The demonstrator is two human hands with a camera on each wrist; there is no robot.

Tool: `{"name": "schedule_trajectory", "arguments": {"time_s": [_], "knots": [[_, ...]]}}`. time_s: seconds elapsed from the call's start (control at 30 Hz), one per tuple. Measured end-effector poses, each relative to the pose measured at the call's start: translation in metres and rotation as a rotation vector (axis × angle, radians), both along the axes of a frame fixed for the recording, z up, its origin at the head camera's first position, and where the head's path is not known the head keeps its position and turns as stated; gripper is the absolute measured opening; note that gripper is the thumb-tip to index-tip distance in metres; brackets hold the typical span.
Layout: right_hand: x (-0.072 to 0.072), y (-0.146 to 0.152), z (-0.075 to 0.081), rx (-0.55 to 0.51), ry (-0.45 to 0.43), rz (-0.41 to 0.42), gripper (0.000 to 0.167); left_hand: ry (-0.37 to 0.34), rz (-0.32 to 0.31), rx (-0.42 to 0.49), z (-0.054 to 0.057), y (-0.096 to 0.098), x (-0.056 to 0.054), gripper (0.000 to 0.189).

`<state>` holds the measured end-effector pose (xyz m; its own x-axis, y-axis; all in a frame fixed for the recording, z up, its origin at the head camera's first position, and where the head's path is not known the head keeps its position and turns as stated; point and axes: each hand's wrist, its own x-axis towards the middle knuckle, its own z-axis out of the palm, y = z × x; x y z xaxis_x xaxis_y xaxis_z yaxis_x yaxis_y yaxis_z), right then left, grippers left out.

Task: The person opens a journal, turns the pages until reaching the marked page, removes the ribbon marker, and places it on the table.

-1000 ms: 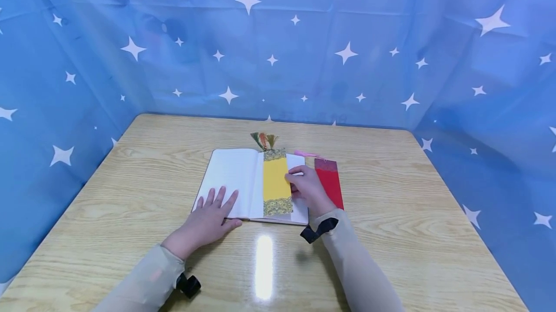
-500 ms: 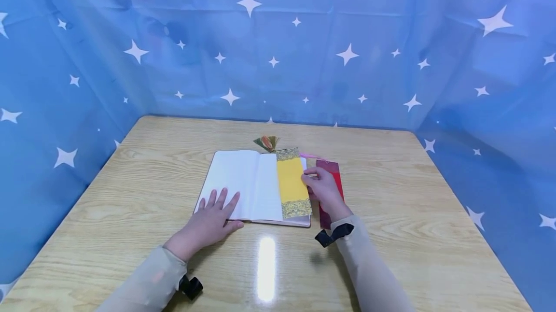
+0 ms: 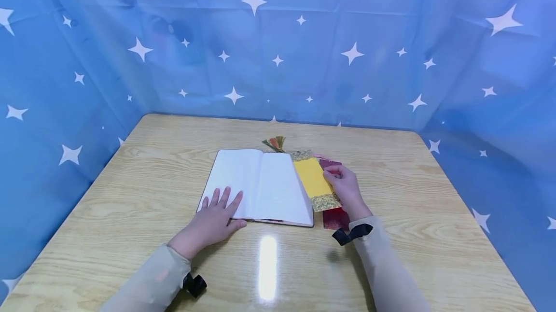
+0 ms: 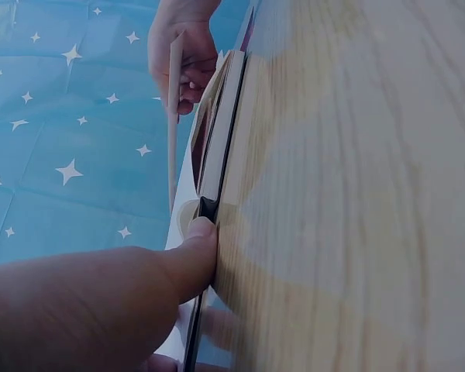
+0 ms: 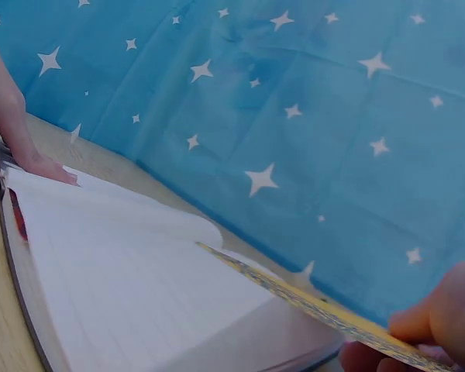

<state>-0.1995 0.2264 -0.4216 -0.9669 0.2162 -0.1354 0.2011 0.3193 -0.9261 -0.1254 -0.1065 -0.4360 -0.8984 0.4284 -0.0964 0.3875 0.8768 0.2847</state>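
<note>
An open notebook (image 3: pixel 278 186) with pale pages lies on the table. My left hand (image 3: pixel 214 220) rests on its left page with fingers spread, the thumb at the lower edge. With thumb and fingers my right hand (image 3: pixel 346 187) pinches the right edge of a yellow bookmark (image 3: pixel 312 177) with patterned gold bands. That bookmark is tilted, just right of the notebook, and in the right wrist view the yellow bookmark (image 5: pixel 318 306) shows nearly edge-on. Green and orange tassels (image 3: pixel 275 143) trail from its top. Beneath it and my right hand lies a dark red bookmark (image 3: pixel 335 219), partly hidden.
The wooden table (image 3: pixel 434 234) extends around the notebook on all sides. A blue curtain with white stars (image 3: pixel 304 61) hangs behind and at both sides. Something red (image 5: pixel 19 215) shows between the notebook's pages in the right wrist view.
My right hand has carried the yellow bookmark rightward off the notebook's right page and over the red bookmark, tilting it. The tassels have followed. My left hand has stayed on the left page.
</note>
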Motion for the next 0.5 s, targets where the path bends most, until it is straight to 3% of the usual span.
{"name": "schedule_trajectory", "arguments": {"time_s": [0.27, 0.5], "knots": [[-0.003, 0.018, 0.000, 0.019, 0.034, -0.079, 0.027, -0.002, 0.000, -0.008, 0.000, 0.000, -0.001, 0.072], [-0.004, 0.031, 0.001, 0.057, 0.058, -0.088, 0.030, -0.002, 0.006, -0.008, -0.001, 0.000, 0.000, 0.072]]}}
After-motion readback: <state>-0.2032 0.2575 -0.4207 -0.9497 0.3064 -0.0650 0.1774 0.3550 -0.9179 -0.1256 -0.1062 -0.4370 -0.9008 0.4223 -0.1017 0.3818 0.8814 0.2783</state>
